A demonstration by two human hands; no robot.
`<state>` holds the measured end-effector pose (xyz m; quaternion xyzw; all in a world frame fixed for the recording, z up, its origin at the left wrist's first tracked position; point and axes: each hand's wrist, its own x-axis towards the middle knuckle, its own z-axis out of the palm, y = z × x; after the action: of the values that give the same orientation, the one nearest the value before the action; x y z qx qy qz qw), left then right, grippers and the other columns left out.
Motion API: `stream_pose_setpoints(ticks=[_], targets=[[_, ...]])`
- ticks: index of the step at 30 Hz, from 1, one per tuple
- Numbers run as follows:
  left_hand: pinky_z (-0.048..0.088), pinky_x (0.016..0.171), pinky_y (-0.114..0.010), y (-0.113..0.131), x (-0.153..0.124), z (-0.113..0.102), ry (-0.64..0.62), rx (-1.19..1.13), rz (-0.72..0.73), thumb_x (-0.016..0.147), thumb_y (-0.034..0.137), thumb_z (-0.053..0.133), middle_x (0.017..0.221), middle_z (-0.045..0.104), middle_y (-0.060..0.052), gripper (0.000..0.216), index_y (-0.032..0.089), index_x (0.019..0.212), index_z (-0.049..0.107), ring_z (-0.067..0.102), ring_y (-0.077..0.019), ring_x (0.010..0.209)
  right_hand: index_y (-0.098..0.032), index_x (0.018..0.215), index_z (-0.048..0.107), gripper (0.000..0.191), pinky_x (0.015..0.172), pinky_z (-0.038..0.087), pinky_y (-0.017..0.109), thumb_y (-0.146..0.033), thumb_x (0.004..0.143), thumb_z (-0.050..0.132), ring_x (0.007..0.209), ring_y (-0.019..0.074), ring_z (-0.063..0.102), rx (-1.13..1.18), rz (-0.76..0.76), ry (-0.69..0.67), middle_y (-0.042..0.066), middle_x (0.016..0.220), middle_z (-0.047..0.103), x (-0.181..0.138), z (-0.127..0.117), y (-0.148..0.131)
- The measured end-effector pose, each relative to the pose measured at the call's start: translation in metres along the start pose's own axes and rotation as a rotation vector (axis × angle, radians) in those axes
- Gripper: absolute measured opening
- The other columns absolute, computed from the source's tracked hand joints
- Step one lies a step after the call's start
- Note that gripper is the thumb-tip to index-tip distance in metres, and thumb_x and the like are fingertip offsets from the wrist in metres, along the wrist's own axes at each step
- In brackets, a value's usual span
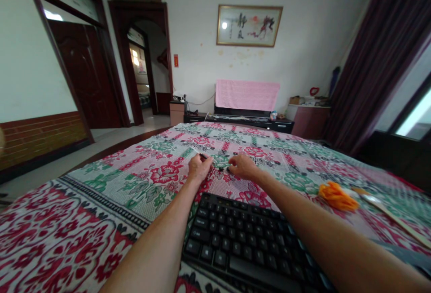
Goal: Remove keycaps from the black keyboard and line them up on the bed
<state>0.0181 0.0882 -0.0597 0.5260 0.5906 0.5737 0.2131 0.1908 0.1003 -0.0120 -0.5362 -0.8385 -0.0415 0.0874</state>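
My left hand (200,167) is closed over the patterned cloth, pinching a slim dark object (203,156) between thumb and fingers; its kind is too small to tell. A thin pale tip seems to stick out beyond it. Just to the right, my right hand (244,166) is held low with curved fingers, thumb and forefinger apart. Small black pieces (221,169) lie on the cloth between the hands, one close to the right thumb. Nearer to me, below both hands and between my forearms, rests a black keyboard (245,234), its right part covered by my right forearm.
A flowered red, green and white cloth (164,174) covers the bed-like surface. On the right lie an orange bundle (337,196) and a long pale-handled tool (397,219). Beyond stands a low dark cabinet (283,126) with a pink cloth (247,94) over a screen-shaped object.
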Motion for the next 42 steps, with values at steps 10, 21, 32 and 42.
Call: stream_pose_setpoints(ticks=[10,21,32,42], targets=[[0.046,0.061,-0.024,-0.002,0.001,0.001,0.007,0.01,0.013,0.067,0.035,0.058,0.059,0.065,-0.002,0.022,0.017,0.079,0.06,0.062,-0.0148,0.059,-0.023,0.088,0.069,0.027,0.063,0.038,0.021,-0.027,0.072,0.046,0.076,0.0152,0.06,0.016,-0.055,-0.031,0.003,0.083,0.068,-0.001,0.003,-0.004],[0.046,0.061,-0.024,-0.003,0.002,0.001,0.003,0.034,0.029,0.067,0.035,0.057,0.063,0.065,-0.003,0.022,0.017,0.08,0.061,0.062,-0.015,0.062,-0.013,0.081,0.069,0.031,0.053,0.034,0.02,-0.026,0.076,0.041,0.062,0.0123,0.056,0.108,-0.038,-0.061,0.005,0.07,0.066,-0.005,-0.009,0.011],[0.045,0.061,-0.024,-0.004,0.002,0.001,0.005,0.041,0.011,0.066,0.034,0.058,0.06,0.065,-0.002,0.021,0.018,0.079,0.062,0.061,-0.0148,0.061,-0.02,0.085,0.068,0.031,0.058,0.035,0.019,-0.024,0.079,0.038,0.069,0.0127,0.058,0.026,-0.019,-0.031,0.003,0.078,0.067,-0.007,-0.003,0.01],[0.046,0.063,-0.024,-0.007,0.004,0.002,0.007,0.046,0.03,0.066,0.034,0.058,0.064,0.066,-0.003,0.023,0.017,0.08,0.062,0.062,-0.0152,0.064,-0.02,0.084,0.07,0.03,0.058,0.037,0.019,-0.025,0.078,0.041,0.07,0.0133,0.06,-0.004,0.001,-0.043,0.004,0.079,0.068,0.01,0.008,0.004]])
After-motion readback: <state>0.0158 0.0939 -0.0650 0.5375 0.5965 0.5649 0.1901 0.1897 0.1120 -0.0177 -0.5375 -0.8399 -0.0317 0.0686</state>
